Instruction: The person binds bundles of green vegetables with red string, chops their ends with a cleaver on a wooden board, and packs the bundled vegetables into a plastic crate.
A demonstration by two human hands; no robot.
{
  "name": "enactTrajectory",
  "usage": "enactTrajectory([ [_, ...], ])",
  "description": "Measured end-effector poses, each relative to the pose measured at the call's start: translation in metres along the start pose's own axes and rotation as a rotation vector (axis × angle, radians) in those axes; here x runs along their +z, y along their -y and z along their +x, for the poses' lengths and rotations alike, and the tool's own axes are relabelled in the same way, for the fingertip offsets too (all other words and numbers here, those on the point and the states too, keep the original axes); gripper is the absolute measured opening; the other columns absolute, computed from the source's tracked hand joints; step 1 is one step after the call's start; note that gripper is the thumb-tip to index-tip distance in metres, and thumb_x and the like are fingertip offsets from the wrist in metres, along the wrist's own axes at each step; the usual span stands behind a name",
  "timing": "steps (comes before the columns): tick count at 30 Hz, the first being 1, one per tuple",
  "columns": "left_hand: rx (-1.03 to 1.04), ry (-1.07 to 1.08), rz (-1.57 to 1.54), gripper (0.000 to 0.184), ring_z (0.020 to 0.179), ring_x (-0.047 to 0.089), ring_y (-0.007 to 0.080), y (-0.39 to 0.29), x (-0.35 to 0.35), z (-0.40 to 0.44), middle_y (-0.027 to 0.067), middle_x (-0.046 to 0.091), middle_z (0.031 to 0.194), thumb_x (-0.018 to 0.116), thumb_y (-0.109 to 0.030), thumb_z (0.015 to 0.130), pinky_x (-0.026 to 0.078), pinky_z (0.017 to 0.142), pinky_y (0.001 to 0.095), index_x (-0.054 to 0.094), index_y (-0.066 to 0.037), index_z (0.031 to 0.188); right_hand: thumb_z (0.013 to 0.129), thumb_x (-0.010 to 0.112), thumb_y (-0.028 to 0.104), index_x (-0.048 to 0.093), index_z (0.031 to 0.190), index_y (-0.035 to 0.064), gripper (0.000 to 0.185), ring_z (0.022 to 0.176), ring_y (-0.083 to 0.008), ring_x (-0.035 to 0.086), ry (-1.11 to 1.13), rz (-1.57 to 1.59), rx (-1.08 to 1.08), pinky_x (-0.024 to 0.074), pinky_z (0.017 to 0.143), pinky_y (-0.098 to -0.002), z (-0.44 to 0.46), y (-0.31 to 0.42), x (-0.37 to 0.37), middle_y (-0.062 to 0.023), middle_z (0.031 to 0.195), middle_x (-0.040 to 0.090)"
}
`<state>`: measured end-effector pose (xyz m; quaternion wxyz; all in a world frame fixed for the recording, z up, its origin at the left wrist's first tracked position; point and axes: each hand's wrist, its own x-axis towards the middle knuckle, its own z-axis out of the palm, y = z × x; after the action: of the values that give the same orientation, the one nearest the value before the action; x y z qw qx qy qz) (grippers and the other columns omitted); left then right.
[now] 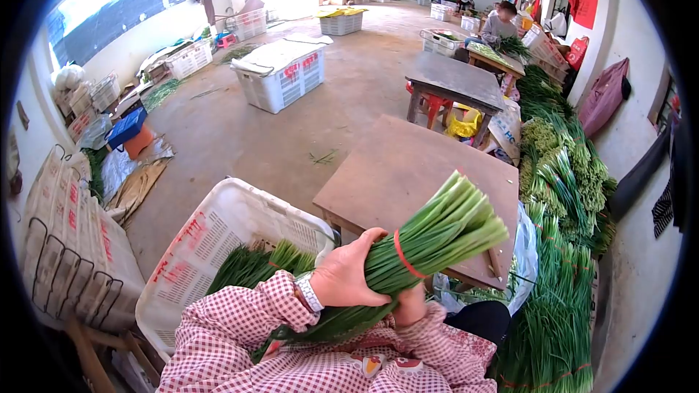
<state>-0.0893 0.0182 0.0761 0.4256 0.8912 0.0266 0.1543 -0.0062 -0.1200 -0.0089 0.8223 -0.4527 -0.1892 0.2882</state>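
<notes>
"Holding the green bundle (pixel 444 233) in my left hand (pixel 341 276)?"

"Yes, I have its fingers (pixel 368 236) wrapped round, just beside the red band (pixel 403 254)."

"And my right hand (pixel 410 307)?"

"Under the bundle; its fingers are mostly hidden, I can't tell. The bench (pixel 397 167) lies beyond, the white crate (pixel 224 207) leftward."

Greens (pixel 244 268) in crate (pixel 183 253), L of tbl (pixel 415 167)

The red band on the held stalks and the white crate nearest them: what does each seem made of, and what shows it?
Red band: probably rubber, fairly smooth; it cinches the green stalks snugly.
White crate: likely moulded plastic, slightly dull, judging by its slotted walls.
</notes>
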Motion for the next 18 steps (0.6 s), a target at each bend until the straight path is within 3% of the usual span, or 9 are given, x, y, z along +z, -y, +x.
enactTrajectory([
  [2,-0.084,0.04,0.002,0.097,0.1,0.06,0.0321,-0.003,0.0,-0.005,0.0197,0.057,0.11,0.085,-0.028,0.056,0.049,0.085,0.0375,0.032,0.0,0.132,0.074,0.078,0.04,0.045,0.128,0.0001,0.076,0.114,-0.0227,0.054,0.159,0.352,0.012,0.0455,0.095,-0.0365,-0.01,-0.007,0.014,-0.0106,0.126,0.054],
  [4,0.051,-0.008,0.041,0.101,0.105,0.057,0.0376,0.002,0.001,-0.012,0.0267,0.053,0.115,0.083,-0.037,0.055,0.047,0.088,0.0413,0.031,0.002,0.133,0.073,0.079,0.039,0.042,0.131,0.0014,0.078,0.116,-0.0248,0.054,0.187,0.405,0.085,0.0453,0.097,-0.0383,-0.01,-0.006,0.012,-0.0114,0.126,0.053],
  [6,0.006,0.064,-0.056,0.107,0.11,0.054,0.0373,0.004,-0.001,-0.024,0.0273,0.05,0.118,0.085,-0.04,0.053,0.045,0.09,0.0416,0.03,0.002,0.135,0.072,0.08,0.037,0.038,0.134,0.0036,0.082,0.115,-0.0261,0.054,0.186,0.445,0.158,0.0436,0.1,-0.0412,-0.011,-0.008,0.009,-0.0118,0.126,0.053],
  [8,-0.058,-0.047,-0.036,0.11,0.111,0.055,0.0355,0.012,0.009,-0.044,0.0252,0.051,0.121,0.086,-0.042,0.052,0.045,0.092,0.0407,0.029,0.002,0.136,0.073,0.079,0.033,0.031,0.138,0.0062,0.085,0.118,-0.0271,0.052,0.188,0.476,0.174,0.0425,0.102,-0.0436,-0.014,-0.005,0.011,-0.0126,0.129,0.049],
  [11,-0.099,-0.093,-0.184,0.105,0.107,0.057,0.0285,0.031,0.015,-0.055,0.0205,0.054,0.12,0.088,-0.033,0.055,0.045,0.093,0.0363,0.031,0.002,0.136,0.074,0.077,0.023,0.014,0.144,0.0082,0.095,0.128,-0.0292,0.04,0.242,0.439,0.131,0.0381,0.105,-0.0432,-0.019,-0.004,0.021,-0.013,0.14,0.037],
  [12,-0.121,-0.088,-0.285,0.102,0.106,0.058,0.0258,0.037,0.013,-0.06,0.0189,0.055,0.119,0.088,-0.029,0.056,0.045,0.092,0.0347,0.033,0.002,0.136,0.074,0.077,0.023,0.014,0.144,0.0082,0.095,0.128,-0.0292,0.04,0.242,0.443,0.141,0.0381,0.105,-0.0432,-0.017,-0.005,0.023,-0.013,0.14,0.037],
  [14,-0.108,-0.055,-0.324,0.089,0.108,0.055,0.0179,0.038,-0.019,-0.068,0.0128,0.057,0.12,0.087,-0.018,0.059,0.043,0.096,0.0329,0.04,0.003,0.131,0.075,0.076,0.021,0.009,0.146,0.0109,0.098,0.132,-0.0287,0.033,0.441,0.078,0.102,0.0349,0.106,-0.0416,-0.01,-0.004,0.028,-0.0124,0.145,0.029],
  [16,-0.157,0.011,-0.358,0.095,0.116,0.05,0.0177,0.049,-0.06,-0.089,0.0129,0.054,0.126,0.088,-0.017,0.058,0.04,0.1,0.0336,0.036,0.003,0.136,0.074,0.078,0.021,0.018,0.146,0.0117,0.094,0.134,-0.0276,0.029,0.589,0.067,0.127,0.0341,0.105,-0.0406,0.005,0.007,0.037,-0.011,0.147,0.024],
  [18,-0.202,-0.06,-0.391,0.102,0.12,0.047,0.0192,0.045,-0.102,-0.121,0.0136,0.051,0.13,0.088,-0.018,0.057,0.037,0.103,0.034,0.032,0.003,0.14,0.073,0.079,0.019,0.029,0.143,0.01,0.086,0.134,-0.0269,0.028,0.762,-0.562,0.03,0.0344,0.105,-0.0414,0.022,0.016,0.027,-0.0103,0.148,0.023],
])
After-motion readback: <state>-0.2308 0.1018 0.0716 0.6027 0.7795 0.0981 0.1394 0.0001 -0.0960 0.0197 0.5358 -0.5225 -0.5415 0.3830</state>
